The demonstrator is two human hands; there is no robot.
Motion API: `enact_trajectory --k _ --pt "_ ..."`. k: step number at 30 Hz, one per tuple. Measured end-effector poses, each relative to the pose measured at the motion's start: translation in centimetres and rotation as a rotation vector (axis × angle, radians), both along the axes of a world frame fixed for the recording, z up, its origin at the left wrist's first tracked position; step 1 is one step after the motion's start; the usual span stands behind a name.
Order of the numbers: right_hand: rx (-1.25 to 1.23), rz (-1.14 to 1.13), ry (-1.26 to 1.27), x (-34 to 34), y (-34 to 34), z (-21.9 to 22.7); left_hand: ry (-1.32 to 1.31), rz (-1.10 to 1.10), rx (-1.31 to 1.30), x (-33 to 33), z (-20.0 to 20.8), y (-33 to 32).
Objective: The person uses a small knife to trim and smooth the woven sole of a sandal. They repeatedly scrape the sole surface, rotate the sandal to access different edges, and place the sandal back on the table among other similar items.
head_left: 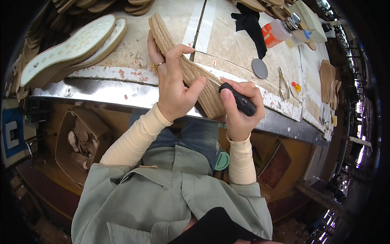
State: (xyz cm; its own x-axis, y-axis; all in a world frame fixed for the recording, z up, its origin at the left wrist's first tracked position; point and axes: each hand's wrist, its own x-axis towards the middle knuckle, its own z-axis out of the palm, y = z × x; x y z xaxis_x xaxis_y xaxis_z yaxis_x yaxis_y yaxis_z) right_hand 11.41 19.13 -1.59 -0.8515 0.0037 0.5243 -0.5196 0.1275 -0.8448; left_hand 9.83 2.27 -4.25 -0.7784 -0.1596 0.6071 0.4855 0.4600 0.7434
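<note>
A wedge shoe sole [195, 75] wrapped in braided tan jute is held on its side over the table's front edge. My left hand [174, 81] grips it near the middle, thumb on the jute and fingers around the far side. In my right hand [243, 105] is a black-handled awl [239, 100], its thin metal shaft pointing left and touching the braided side. Whether the tip has gone into the jute cannot be made out. Two more wedge soles [69, 51] with white dimpled faces lie stacked to the left.
Right of centre lie a black cloth [250, 26], a grey disc [259, 68], pliers [283, 84] and plastic bottles [276, 32]. Soles are piled at the far left. Below the table stands a cardboard box [65, 150] with shoe parts. The metal table edge [93, 91] runs before me.
</note>
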Motion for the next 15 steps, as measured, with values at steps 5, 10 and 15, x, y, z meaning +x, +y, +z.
enact_trajectory --k 5,10,15 --pt "0.064 0.005 -0.128 0.0 0.0 3.1 -0.009 0.013 -0.004 0.0 0.1 -0.1" --pt "0.017 0.047 -0.103 -0.9 -0.9 3.5 0.028 0.006 -0.03 -0.3 0.5 -0.2" --pt "0.078 0.042 -0.062 -1.0 -0.8 3.0 0.06 -0.035 -0.053 -0.5 0.7 -1.6"
